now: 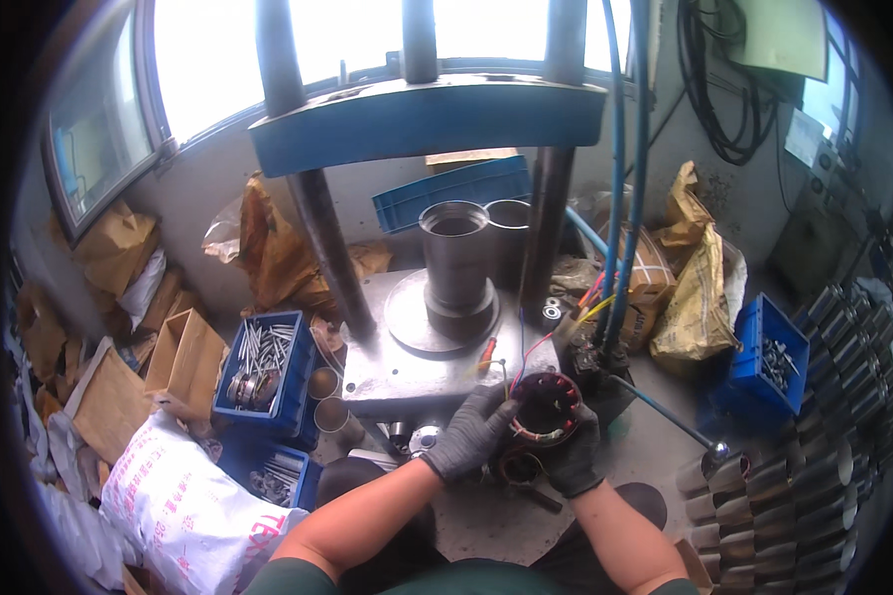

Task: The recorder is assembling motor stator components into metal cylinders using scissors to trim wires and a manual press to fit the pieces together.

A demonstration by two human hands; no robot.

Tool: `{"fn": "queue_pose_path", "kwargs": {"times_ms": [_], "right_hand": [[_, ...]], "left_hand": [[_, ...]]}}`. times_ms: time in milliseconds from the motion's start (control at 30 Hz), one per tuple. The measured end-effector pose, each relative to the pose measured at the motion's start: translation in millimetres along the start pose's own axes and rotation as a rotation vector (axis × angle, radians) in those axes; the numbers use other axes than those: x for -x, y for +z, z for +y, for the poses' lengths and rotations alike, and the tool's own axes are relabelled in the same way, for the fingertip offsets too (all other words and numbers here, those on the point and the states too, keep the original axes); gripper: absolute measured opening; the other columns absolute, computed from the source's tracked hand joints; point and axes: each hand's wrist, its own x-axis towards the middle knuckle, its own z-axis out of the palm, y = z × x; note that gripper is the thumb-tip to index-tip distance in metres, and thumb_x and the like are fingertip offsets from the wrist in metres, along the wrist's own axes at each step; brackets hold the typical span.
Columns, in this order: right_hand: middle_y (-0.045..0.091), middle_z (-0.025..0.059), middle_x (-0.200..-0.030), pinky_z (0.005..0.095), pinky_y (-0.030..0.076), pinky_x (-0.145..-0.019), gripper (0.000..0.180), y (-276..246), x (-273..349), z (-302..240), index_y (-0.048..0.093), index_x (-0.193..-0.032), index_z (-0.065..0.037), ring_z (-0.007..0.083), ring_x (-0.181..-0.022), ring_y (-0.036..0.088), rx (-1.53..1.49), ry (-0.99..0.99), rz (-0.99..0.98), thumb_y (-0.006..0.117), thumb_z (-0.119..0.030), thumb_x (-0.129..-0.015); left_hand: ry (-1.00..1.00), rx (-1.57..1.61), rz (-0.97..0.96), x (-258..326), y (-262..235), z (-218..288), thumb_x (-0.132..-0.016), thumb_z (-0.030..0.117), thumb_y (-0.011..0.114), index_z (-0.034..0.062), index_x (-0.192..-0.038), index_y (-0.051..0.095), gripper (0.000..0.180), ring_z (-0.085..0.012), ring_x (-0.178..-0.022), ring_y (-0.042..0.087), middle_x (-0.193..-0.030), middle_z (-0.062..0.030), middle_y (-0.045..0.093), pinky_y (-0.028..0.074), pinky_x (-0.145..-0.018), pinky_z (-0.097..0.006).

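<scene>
A motor stator point(556, 405), a dark ring with red pieces around its rim and wires at its edge, is held above my lap, in front of the press. My left hand point(471, 433), in a grey glove, grips its left side, the fingers closed near the wires. On the right side, my gloved right hand point(574, 461) wraps round the stator's outer wall. Beyond them, a metal cylinder point(456, 260) stands upright on a round plate on the press bed point(367, 369). A small red-handled item point(487, 352) lies at the bed's front edge.
The blue press beam point(427, 124) spans above the bed between steel columns. Left are a blue bin point(298, 372) of bolts, a wooden box point(184, 362) and a white sack point(184, 506). Stacked metal sleeves point(774, 506) and another blue bin point(739, 392) stand right. A ball-ended lever point(675, 421) projects rightward.
</scene>
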Motion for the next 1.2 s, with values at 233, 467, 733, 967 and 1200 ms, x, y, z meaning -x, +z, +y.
{"fn": "queue_pose_path", "kwargs": {"times_ms": [233,467,733,967,1200], "right_hand": [[0.062,0.0166,-0.131,0.0492,0.053,-0.104,0.056,-9,18,-8,0.055,-0.134,-0.003,0.0330,-0.116,0.064,-0.096,0.132,0.103,0.066,-0.033,-0.088],[0.062,0.0141,-0.126,0.0412,0.060,-0.094,0.053,-31,28,4,0.050,-0.139,-0.005,0.0283,-0.111,0.067,-0.079,0.241,0.222,0.063,-0.029,-0.094],[0.067,0.0106,-0.118,0.0394,0.062,-0.088,0.045,-53,20,18,0.055,-0.136,-0.008,0.0242,-0.101,0.071,-0.011,0.223,0.168,0.063,-0.030,-0.098],[0.065,0.0129,-0.125,0.0523,0.062,-0.083,0.053,-76,15,25,0.049,-0.143,-0.011,0.0298,-0.109,0.069,0.173,0.215,0.030,0.065,-0.027,-0.094],[0.063,0.0157,-0.130,0.0429,0.059,-0.099,0.066,-53,18,21,0.047,-0.143,-0.001,0.0269,-0.116,0.066,0.012,0.297,0.012,0.070,-0.016,-0.084]], "left_hand": [[-0.062,0.350,-0.001,25,14,-17,-0.103,0.018,0.059,-0.0001,-0.133,0.059,0.035,-0.0120,-0.104,0.063,-0.114,-0.0046,0.068,0.051,-0.094,-0.029],[0.006,0.255,-0.234,23,16,-33,-0.101,0.016,0.059,0.0002,-0.126,0.066,0.030,-0.0232,-0.136,0.049,-0.155,-0.0140,0.042,0.044,-0.110,-0.038],[0.219,-0.385,-0.257,11,28,-36,-0.085,0.005,0.072,0.0089,-0.119,0.073,0.034,-0.0366,-0.140,0.044,-0.157,-0.0198,0.035,0.040,-0.116,-0.043],[0.326,-0.480,-0.213,10,17,-26,-0.078,-0.001,0.076,0.0093,-0.114,0.074,0.037,-0.0349,-0.130,0.052,-0.146,-0.0180,0.044,0.046,-0.110,-0.043],[-0.062,0.405,-0.069,21,20,-46,-0.082,0.002,0.081,0.0078,-0.137,0.051,0.064,-0.0209,-0.126,0.056,-0.134,-0.0093,0.055,0.050,-0.105,-0.036]]}}
